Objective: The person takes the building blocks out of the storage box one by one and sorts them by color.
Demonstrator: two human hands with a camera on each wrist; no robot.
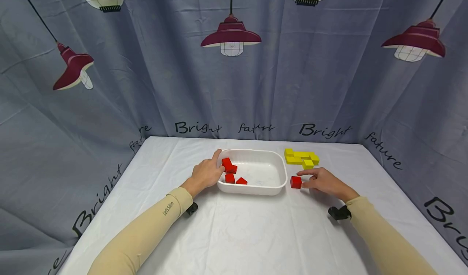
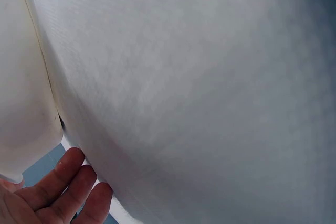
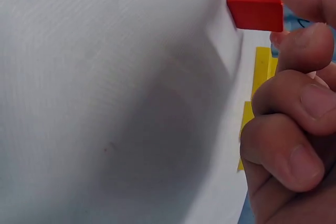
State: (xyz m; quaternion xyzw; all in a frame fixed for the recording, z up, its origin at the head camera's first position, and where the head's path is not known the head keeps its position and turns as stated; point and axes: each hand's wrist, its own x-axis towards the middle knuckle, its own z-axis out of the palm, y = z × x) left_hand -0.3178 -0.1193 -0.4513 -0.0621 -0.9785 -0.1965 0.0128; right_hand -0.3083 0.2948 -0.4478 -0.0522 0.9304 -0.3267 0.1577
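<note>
A white tray (image 1: 252, 189) holds several red blocks (image 1: 229, 178) along its left side. At the tray's left rim is my left hand (image 1: 206, 173), index finger extended along the edge and thumb at the rim. Other fingers of that hand (image 2: 68, 192) lie loosely bent outside the tray wall (image 2: 26, 103). To the right of the tray, my right hand (image 1: 323, 181) has thumb and index finger around a red cube (image 1: 295, 182). In the right wrist view, the thumb touches one face of the cube (image 3: 256, 1), and the remaining fingers (image 3: 294, 119) are curled.
Yellow blocks (image 1: 301, 158) lie grouped behind the red cube, to the right of the tray. A white cloth (image 1: 252, 234) covers the table. Behind it hangs a grey-blue curtain (image 1: 234, 92) printed with lamps and lettering.
</note>
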